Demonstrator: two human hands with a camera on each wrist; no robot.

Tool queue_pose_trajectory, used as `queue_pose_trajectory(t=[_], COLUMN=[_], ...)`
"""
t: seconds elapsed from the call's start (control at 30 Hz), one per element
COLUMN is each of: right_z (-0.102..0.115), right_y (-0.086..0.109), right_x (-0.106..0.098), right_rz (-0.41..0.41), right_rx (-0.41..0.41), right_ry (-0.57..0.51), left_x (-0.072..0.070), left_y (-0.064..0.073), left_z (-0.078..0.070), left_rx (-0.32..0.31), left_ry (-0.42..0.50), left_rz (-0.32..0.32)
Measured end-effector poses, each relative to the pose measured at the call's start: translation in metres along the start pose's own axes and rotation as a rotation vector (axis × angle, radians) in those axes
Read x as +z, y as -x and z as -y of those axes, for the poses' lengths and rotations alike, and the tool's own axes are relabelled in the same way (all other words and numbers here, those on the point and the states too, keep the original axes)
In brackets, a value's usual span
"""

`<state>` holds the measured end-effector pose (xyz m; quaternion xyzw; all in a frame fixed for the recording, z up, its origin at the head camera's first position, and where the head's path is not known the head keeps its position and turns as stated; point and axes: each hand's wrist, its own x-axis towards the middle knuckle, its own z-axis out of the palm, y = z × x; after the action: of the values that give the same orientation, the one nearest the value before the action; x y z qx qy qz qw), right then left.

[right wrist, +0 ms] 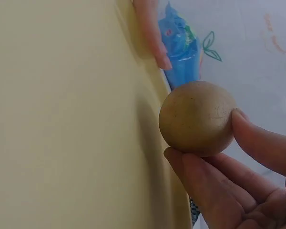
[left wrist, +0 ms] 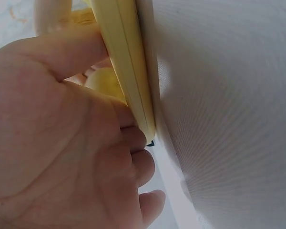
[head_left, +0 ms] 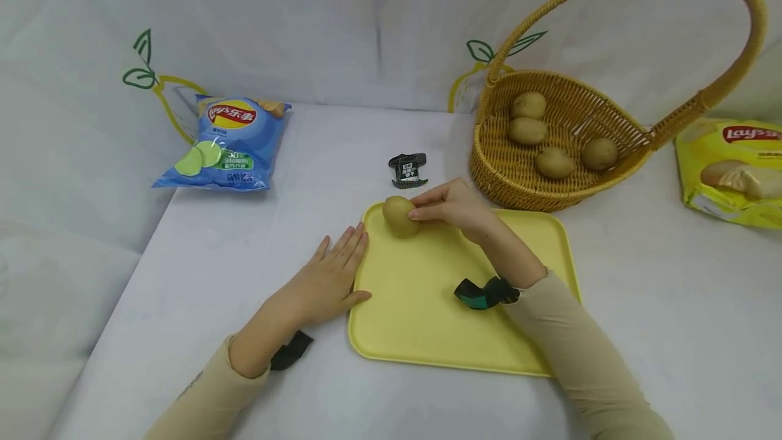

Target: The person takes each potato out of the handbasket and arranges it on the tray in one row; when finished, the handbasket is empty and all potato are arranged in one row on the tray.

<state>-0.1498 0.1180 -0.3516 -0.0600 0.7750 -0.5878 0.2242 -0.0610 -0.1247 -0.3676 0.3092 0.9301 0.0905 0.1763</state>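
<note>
A round, tan-brown potato (head_left: 400,216) is held at the fingertips of my right hand (head_left: 455,209), over the far left corner of the yellow tray (head_left: 427,290). In the right wrist view the thumb and fingers pinch the potato (right wrist: 198,118), and a shadow lies on the tray beside it. My left hand (head_left: 330,280) rests at the tray's left edge, its fingers extended and thumb over the rim. From the left wrist, the tray's edge (left wrist: 126,67) runs against the thumb and fingers. Several more potatoes (head_left: 554,163) lie in the wicker basket (head_left: 513,185) behind the tray.
The basket's tall handle (head_left: 754,26) arches up to the right. A blue chip bag (head_left: 235,144) lies at the back left, and a yellow chip bag (head_left: 736,172) stands at the far right. Behind the tray lies a small black packet (head_left: 408,170).
</note>
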Motion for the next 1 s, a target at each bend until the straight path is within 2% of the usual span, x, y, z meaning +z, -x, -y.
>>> queue_pose_trajectory(t=[0.17, 0.3, 0.47, 0.6, 0.7, 1.0], right_z=[-0.002, -0.002, -0.004, -0.004, -0.005, -0.005], right_y=[-0.007, -0.009, -0.006, -0.003, -0.004, -0.011], right_x=[0.016, 0.018, 0.004, -0.005, -0.003, 0.023], right_rz=[0.038, 0.057, 0.065, 0.110, 0.142, 0.020], right_rx=[0.075, 0.069, -0.006, -0.109, -0.135, -0.120], right_ry=[-0.032, 0.072, 0.231, 0.272, 0.275, 0.315], left_x=[0.001, 0.000, -0.001, -0.002, -0.003, -0.003], left_y=[0.000, 0.000, -0.001, -0.002, -0.002, -0.002], left_z=[0.001, 0.001, 0.001, -0.001, -0.001, -0.001], left_rx=[0.001, -0.008, -0.013, -0.021, -0.026, -0.027], left_ry=[-0.005, -0.009, 0.000, -0.004, -0.006, 0.004], left_rz=[0.003, 0.007, 0.012, 0.024, 0.028, 0.035])
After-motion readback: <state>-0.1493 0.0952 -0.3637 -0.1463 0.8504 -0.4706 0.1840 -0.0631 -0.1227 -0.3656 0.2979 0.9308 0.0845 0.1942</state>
